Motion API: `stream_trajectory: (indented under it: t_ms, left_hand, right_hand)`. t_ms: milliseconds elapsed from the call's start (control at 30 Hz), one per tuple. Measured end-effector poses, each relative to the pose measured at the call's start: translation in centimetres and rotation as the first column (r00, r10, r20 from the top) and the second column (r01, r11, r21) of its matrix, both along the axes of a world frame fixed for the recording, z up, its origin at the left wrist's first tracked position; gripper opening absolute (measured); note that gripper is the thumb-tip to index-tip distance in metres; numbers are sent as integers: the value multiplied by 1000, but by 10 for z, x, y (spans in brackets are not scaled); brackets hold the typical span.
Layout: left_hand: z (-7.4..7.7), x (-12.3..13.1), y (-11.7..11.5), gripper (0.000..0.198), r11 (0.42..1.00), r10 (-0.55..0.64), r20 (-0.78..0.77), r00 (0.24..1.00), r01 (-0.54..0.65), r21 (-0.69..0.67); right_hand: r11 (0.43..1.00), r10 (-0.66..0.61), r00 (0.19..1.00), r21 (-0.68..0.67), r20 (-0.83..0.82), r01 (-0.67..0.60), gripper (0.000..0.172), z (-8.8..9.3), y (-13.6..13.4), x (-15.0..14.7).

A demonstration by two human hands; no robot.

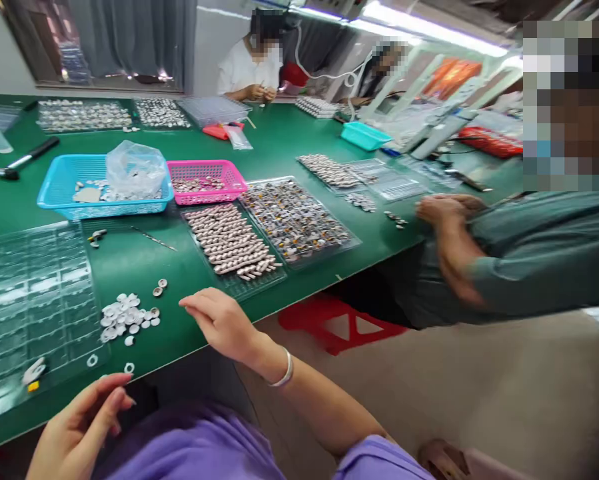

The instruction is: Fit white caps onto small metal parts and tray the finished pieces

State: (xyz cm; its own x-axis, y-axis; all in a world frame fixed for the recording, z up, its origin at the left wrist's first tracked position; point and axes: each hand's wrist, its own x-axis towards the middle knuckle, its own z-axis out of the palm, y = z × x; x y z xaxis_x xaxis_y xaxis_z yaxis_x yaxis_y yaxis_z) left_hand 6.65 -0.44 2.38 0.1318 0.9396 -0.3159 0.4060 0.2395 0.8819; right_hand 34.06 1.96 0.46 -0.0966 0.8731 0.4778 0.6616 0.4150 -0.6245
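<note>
My left hand (86, 420) is at the table's front edge with its fingers half bent and apart, and I see nothing between them. Just beyond its fingertips lies a small white ring (129, 367); a second one (92, 360) is to its left. My right hand (224, 327) hovers by the edge, fingers stretched out to the left, holding nothing visible. Between the hands and farther in is a loose pile of small white round caps (124, 315). A clear compartment tray (34, 287) at the left carries a small white, black and yellow part (34, 373).
Beyond my right hand are a tray of beige ridged pieces (229, 240) and a tray of small assembled parts (296, 217). Blue (54, 187) and pink (209, 167) baskets stand behind. Tweezers (154, 238) lie mid-table. A co-worker's arm (454, 247) is at right; others sit opposite.
</note>
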Motion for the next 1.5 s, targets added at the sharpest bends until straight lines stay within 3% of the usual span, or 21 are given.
stream_trajectory:
  t_ms: [100,200,233,300,400,500,567,667,733,800,867,933,1000,1100,1233,1367,1500]
  left_hand:
    - [14,-9,4,32,950,145,-259,955,-61,305]
    - [22,-36,15,30,839,320,-556,767,43,542]
    - [23,-46,20,31,828,345,-628,697,90,554]
    - [21,-62,27,31,831,316,-709,631,177,528]
    - [18,-70,33,29,826,264,-708,655,225,517]
    - [20,-59,31,28,814,240,-626,742,198,546]
    - [25,-46,28,27,823,153,-540,828,196,533]
    - [33,-27,21,29,904,-53,-367,929,201,378]
    - [35,-16,17,28,962,-129,-178,976,167,215]
    - [34,-6,13,26,994,-104,93,990,100,40]
    - [30,3,8,28,990,20,351,936,31,-139]
    - [26,12,4,32,964,166,486,858,-36,-265]
    - [23,18,2,30,951,243,523,817,-95,-293]
    - [23,20,1,25,975,200,478,855,-128,-180]
    - [26,16,-3,14,989,33,235,971,-66,131]
    - [24,12,-10,9,867,-15,-43,999,35,498]
    - [17,13,-20,16,713,66,-215,974,105,693]
  right_hand:
    - [988,155,987,-14,-44,-155,20,-8,5,-44]
    - [986,164,977,5,-134,-165,18,-15,5,-69]
    - [988,154,974,10,-166,-155,18,-16,5,-73]
    - [992,129,968,19,-213,-128,18,-18,2,-78]
    - [995,99,964,26,-249,-96,17,-16,-4,-81]
    - [991,132,951,56,-279,-121,17,-8,-9,-88]
    - [974,224,939,105,-262,-203,20,0,-10,-95]
    - [932,355,917,142,-180,-333,26,11,-10,-103]
    - [929,366,913,122,-182,-348,25,15,-10,-103]
    - [943,332,896,67,-296,-327,22,17,-13,-99]
    - [948,272,841,-22,-468,-318,16,17,-18,-94]
    - [940,211,764,-88,-610,-329,12,16,-24,-90]
    - [931,180,702,-111,-689,-348,15,14,-29,-88]
    - [903,172,616,-127,-769,-410,17,10,-33,-87]
    - [858,115,534,-187,-838,-478,29,6,-33,-88]
    - [855,105,604,-239,-790,-461,23,7,-34,-88]
    - [929,172,747,-147,-642,-340,4,11,-36,-88]
